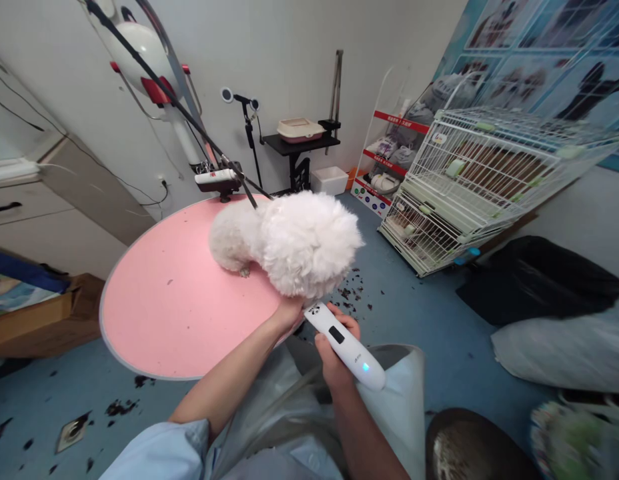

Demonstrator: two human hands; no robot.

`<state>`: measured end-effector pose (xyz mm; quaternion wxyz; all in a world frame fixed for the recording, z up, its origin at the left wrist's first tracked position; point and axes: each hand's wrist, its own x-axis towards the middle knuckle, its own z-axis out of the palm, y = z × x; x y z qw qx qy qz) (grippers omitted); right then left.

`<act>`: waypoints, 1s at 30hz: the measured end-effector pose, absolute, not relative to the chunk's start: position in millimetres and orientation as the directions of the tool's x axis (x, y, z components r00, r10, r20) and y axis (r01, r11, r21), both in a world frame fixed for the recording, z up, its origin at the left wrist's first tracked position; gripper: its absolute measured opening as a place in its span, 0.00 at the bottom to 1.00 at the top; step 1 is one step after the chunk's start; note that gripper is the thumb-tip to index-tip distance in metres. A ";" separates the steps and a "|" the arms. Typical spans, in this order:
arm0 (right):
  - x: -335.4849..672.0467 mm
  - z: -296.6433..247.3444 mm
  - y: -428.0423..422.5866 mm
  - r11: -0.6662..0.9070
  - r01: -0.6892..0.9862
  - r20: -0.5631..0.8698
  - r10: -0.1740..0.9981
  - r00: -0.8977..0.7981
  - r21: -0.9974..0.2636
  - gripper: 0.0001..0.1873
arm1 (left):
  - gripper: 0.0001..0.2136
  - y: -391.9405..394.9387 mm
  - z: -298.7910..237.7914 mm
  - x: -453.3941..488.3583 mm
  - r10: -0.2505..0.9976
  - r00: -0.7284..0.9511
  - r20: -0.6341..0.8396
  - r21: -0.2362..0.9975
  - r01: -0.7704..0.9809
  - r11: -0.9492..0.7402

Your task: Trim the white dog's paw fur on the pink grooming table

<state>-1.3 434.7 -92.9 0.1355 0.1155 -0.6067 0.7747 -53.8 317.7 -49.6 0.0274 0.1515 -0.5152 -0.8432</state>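
Note:
A fluffy white dog point(309, 243) sits at the right edge of a round pink grooming table point(169, 307), its big rounded head toward me. Under the dog's head is my left hand point(291, 311); its fingers are hidden by the fur and the clipper's tip. My right hand point(337, 347) is closed round a white electric hair clipper point(347, 347) with a dark display and a lit blue button. The clipper's head end points up and left, close beside my left hand and just below the dog's fur. A black strap point(247, 190) runs down to the dog's neck.
Wire cages point(484, 173) and a shelf rack point(389, 153) stand at the right. A black side table point(302, 142) holds a litter tray point(300, 130). Dark hair clippings point(352, 293) lie on the blue floor. A round dark stool point(474, 447) is at the lower right.

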 end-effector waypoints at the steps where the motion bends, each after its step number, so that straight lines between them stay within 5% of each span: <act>1: -0.9 -95.5 436.8 -0.255 -0.338 0.346 0.015 -0.938 -0.906 0.21 | 0.13 317.4 -51.8 -53.3 -0.202 -0.948 -0.244 0.874 -0.124 -0.470; 3: 0.4 -102.3 441.8 -0.327 -0.316 0.341 -0.021 -0.940 -0.891 0.22 | 0.12 317.2 -54.9 -52.8 -0.214 -0.943 -0.255 0.863 -0.122 -0.490; 8: 1.9 -114.1 446.8 -0.395 -0.237 0.174 0.189 -0.966 -0.888 0.20 | 0.14 318.3 -57.2 -55.0 -0.207 -0.955 -0.213 0.839 -0.070 -0.540; 17: -4.7 -110.2 436.8 -0.482 -0.186 0.121 0.164 -0.979 -0.856 0.17 | 0.22 319.6 -58.9 -53.2 -0.175 -0.965 -0.196 0.833 -0.070 -0.549; 30: -2.0 -110.8 436.2 -0.540 -0.210 0.151 0.152 -0.977 -0.815 0.18 | 0.20 320.1 -58.0 -53.0 -0.245 -0.946 -0.211 0.856 -0.058 -0.514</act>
